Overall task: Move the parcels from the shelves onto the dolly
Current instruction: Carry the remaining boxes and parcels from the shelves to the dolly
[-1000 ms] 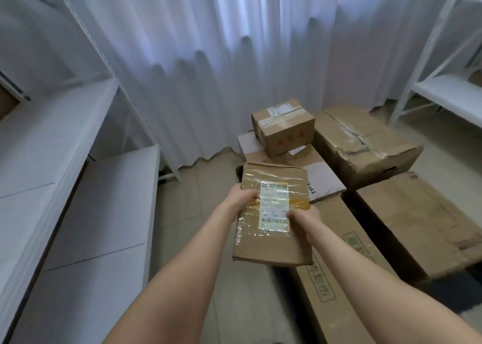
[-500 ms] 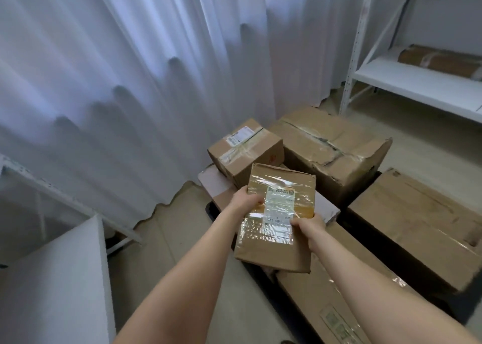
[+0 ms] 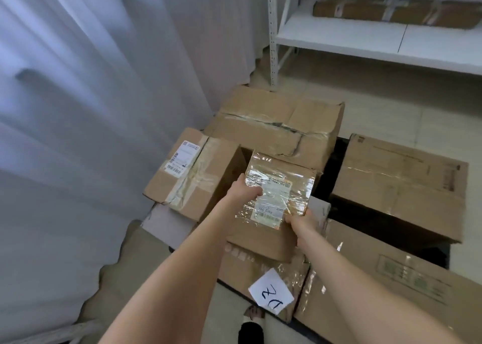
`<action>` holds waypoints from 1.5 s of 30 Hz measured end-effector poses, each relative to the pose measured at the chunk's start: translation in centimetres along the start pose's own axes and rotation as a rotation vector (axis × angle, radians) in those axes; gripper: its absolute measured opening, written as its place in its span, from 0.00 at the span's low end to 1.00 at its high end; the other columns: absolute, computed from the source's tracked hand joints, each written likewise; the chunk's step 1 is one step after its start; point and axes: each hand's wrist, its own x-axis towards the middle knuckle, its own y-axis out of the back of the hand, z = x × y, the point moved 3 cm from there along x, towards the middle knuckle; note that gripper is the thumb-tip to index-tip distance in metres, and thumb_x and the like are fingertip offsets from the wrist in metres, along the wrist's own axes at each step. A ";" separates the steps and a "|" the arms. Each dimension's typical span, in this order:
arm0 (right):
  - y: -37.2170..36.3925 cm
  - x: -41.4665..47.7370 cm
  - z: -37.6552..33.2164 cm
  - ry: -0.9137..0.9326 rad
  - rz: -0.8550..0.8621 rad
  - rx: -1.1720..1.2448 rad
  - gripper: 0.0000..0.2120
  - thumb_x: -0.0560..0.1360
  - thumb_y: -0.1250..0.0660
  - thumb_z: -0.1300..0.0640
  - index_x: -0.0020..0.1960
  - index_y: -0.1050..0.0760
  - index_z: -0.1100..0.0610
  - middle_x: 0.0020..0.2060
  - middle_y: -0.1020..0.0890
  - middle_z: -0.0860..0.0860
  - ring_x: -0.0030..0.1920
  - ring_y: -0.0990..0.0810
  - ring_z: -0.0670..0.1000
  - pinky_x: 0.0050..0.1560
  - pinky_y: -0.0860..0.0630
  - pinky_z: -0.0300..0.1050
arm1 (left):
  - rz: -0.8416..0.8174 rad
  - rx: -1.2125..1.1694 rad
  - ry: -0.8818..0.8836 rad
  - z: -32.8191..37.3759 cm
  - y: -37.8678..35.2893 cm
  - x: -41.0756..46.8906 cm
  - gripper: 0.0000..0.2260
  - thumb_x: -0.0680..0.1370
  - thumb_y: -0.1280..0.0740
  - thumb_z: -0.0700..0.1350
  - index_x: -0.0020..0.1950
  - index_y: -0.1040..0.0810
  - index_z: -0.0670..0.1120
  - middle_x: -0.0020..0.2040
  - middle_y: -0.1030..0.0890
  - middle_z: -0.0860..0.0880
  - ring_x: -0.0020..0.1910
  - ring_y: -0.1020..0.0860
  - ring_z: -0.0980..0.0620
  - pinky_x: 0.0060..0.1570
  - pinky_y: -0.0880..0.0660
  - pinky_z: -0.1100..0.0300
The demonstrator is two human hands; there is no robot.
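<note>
Both hands, left hand (image 3: 243,192) and right hand (image 3: 300,219), clamp parcel (image 3: 279,184) sides. We judge risk: slick tape slips, parcel lands tilted on boxes (image 3: 281,124), slides off.

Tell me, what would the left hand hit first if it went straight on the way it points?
Probably the big dented box just beyond the taped parcel that the left hand grips, though depth is unclear; it might pass above.

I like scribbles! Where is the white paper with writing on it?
In the head view, the white paper lies low in the middle, on a taped box, just below the held parcel.
</note>
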 end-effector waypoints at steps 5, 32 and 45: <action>-3.6 2.0 0.0 -0.065 0.051 0.105 0.16 0.73 0.31 0.61 0.59 0.27 0.51 0.54 0.19 0.53 0.53 0.21 0.57 0.57 0.23 0.57 | -0.045 0.175 -0.034 2.1 1.1 1.2 0.42 0.64 0.30 0.51 0.75 0.43 0.48 0.68 0.31 0.42 0.64 0.28 0.40 0.59 0.26 0.45; -8.4 1.9 -3.0 0.076 0.088 -0.079 0.37 0.77 0.39 0.66 0.78 0.48 0.42 0.67 0.28 0.52 0.65 0.27 0.57 0.62 0.27 0.51 | -0.055 0.647 -0.223 -2.1 -0.2 0.7 0.27 0.79 0.39 0.49 0.76 0.41 0.44 0.78 0.55 0.42 0.77 0.55 0.41 0.74 0.48 0.47; -6.2 0.1 -2.1 -0.045 0.082 -0.166 0.25 0.79 0.38 0.62 0.74 0.39 0.56 0.69 0.30 0.57 0.65 0.28 0.60 0.61 0.28 0.51 | -0.082 0.674 -0.206 -1.1 -0.1 -0.2 0.21 0.78 0.39 0.45 0.71 0.35 0.44 0.71 0.38 0.42 0.69 0.35 0.42 0.66 0.32 0.48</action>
